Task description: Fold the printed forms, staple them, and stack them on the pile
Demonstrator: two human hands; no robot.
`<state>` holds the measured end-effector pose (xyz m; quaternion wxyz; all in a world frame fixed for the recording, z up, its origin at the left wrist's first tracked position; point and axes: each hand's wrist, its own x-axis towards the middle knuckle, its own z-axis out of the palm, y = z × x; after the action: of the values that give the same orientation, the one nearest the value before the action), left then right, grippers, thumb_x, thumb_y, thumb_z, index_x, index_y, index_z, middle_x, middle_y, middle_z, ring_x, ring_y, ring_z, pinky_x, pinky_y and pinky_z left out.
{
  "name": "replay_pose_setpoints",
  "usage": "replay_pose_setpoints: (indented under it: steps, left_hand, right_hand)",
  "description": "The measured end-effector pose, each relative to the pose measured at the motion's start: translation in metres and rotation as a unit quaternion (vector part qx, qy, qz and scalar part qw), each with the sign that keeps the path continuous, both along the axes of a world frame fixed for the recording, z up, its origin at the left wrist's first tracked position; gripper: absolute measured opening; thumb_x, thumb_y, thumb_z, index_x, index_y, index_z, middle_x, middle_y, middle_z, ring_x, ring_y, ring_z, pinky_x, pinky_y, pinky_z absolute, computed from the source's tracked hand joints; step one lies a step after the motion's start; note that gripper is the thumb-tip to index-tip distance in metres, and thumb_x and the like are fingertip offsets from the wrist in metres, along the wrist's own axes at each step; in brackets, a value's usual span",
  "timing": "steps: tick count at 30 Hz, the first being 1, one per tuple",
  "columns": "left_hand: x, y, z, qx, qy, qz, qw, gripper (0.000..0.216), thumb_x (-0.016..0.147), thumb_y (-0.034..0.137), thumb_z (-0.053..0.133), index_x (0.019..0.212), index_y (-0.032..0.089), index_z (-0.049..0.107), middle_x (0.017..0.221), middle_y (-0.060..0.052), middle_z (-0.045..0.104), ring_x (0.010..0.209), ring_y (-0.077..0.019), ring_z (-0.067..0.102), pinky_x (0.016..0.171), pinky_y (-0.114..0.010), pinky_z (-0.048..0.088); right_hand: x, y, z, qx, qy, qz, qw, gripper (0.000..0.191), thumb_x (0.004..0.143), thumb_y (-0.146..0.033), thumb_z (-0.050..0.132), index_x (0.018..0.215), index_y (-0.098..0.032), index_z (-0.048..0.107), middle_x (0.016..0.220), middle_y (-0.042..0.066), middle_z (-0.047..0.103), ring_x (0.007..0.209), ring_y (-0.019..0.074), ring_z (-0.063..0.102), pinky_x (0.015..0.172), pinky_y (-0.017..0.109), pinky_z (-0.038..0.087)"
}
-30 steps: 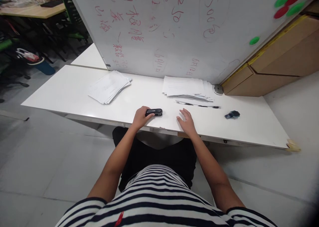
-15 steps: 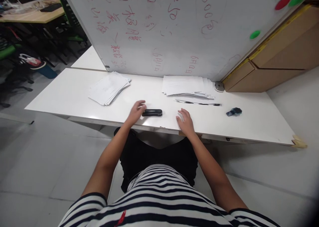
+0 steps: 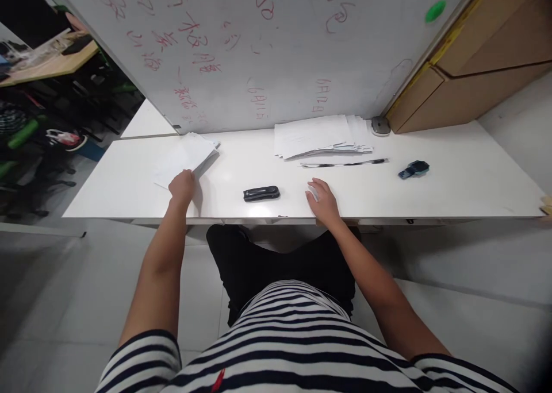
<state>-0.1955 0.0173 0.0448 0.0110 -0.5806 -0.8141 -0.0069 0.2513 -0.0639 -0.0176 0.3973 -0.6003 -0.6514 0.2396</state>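
Note:
My left hand [image 3: 181, 186] is closed on the near edge of the left stack of white paper [image 3: 183, 154], the fingers curled and partly hidden. How many sheets it grips I cannot tell. My right hand [image 3: 322, 202] rests by the table's front edge, fingers loosely apart, holding nothing. Between the two hands lies a black stapler [image 3: 261, 193], untouched. Beyond the right hand is a thin black-and-white pen [image 3: 344, 164], set lengthwise in front of a second, wider stack of paper [image 3: 317, 135].
A dark wristwatch [image 3: 414, 169] lies at the right on the white table [image 3: 233, 169]. Behind rises a whiteboard [image 3: 284, 65] with red writing. Cardboard boxes [image 3: 470, 94] stand back right, beside a small grey device [image 3: 380, 126]. A desk with a monitor is far left.
My left hand has left the stapler, moved left and closed on the left paper stack. My right hand stays by the front edge. The view has shifted and turned slightly.

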Motion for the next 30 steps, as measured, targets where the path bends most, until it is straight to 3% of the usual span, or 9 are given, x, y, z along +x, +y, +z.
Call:
replay_pose_setpoints:
  steps: [3,7,10,13,16,20,26,30]
  left_hand:
    - [0.011,-0.002,0.011,0.008,-0.004,0.024,1.0,0.036,0.09,0.033,0.032,0.099,0.017,0.063,0.099,-0.018,0.066,0.094,-0.0352,0.06,0.075,-0.044,0.045]
    - [0.029,-0.004,0.021,0.073,-0.002,0.016,0.997,0.03,0.087,0.039,0.04,0.088,0.019,0.062,0.097,-0.015,0.065,0.094,-0.0335,0.059,0.074,-0.042,0.044]
    - [0.039,-0.005,0.02,0.114,-0.013,0.007,0.993,0.023,0.084,0.038,0.047,0.088,0.019,0.059,0.104,-0.015,0.062,0.095,-0.0324,0.059,0.075,-0.042,0.044]
    - [0.042,-0.005,0.015,0.103,-0.059,0.027,0.993,0.028,0.082,0.045,0.052,0.086,0.018,0.058,0.105,-0.017,0.061,0.094,-0.0339,0.059,0.076,-0.045,0.045]
    - [0.041,-0.005,0.01,0.102,-0.103,0.05,0.988,0.037,0.085,0.053,0.047,0.087,0.018,0.057,0.105,-0.019,0.06,0.095,-0.0352,0.058,0.079,-0.049,0.045]
    - [0.04,-0.009,0.013,0.165,-0.127,0.061,0.976,0.041,0.092,0.052,0.034,0.096,0.017,0.055,0.105,-0.019,0.059,0.096,-0.0338,0.058,0.08,-0.047,0.046]
    - [0.067,-0.021,0.046,0.277,-0.168,-0.044,0.945,0.039,0.094,0.053,0.033,0.095,0.019,0.051,0.085,-0.008,0.056,0.086,-0.0251,0.058,0.076,-0.039,0.046]
    - [0.115,-0.042,0.084,0.35,-0.266,-0.149,0.886,0.043,0.091,0.06,0.038,0.098,0.02,0.049,0.085,-0.004,0.054,0.088,-0.0212,0.059,0.075,-0.036,0.047]
  right_hand:
    - [0.0,0.0,-0.001,0.006,-0.006,0.004,1.0,0.036,0.09,-0.039,0.046,0.119,-0.024,0.061,0.137,0.009,0.05,0.126,0.0263,0.048,0.108,0.045,0.039]
    - [0.001,0.001,-0.004,0.027,-0.009,0.002,1.0,0.036,0.089,-0.038,0.047,0.118,-0.023,0.061,0.135,0.01,0.052,0.125,0.0258,0.049,0.109,0.045,0.038]
    - [0.0,0.001,-0.006,0.02,-0.004,0.003,1.0,0.036,0.089,-0.039,0.046,0.119,-0.025,0.06,0.137,0.009,0.05,0.126,0.0265,0.048,0.11,0.047,0.037]
    - [0.0,0.001,-0.006,0.02,0.001,0.006,1.0,0.037,0.089,-0.04,0.046,0.119,-0.024,0.06,0.136,0.01,0.051,0.127,0.0267,0.047,0.109,0.047,0.037]
    - [0.0,0.001,-0.005,0.026,0.0,0.011,1.0,0.038,0.089,-0.041,0.045,0.119,-0.024,0.061,0.135,0.01,0.051,0.127,0.0269,0.047,0.11,0.047,0.037]
    - [0.001,0.0,-0.003,0.019,-0.004,0.01,1.0,0.038,0.089,-0.042,0.044,0.12,-0.025,0.06,0.136,0.01,0.051,0.127,0.0274,0.047,0.109,0.047,0.038]
    - [-0.001,-0.001,-0.002,0.017,0.003,0.0,1.0,0.038,0.089,-0.042,0.046,0.118,-0.023,0.062,0.135,0.01,0.052,0.126,0.0262,0.049,0.108,0.046,0.039]
    - [0.0,-0.002,0.007,-0.001,0.067,0.007,0.998,0.044,0.086,-0.052,0.05,0.118,-0.025,0.062,0.134,0.01,0.054,0.125,0.0263,0.05,0.108,0.046,0.039]
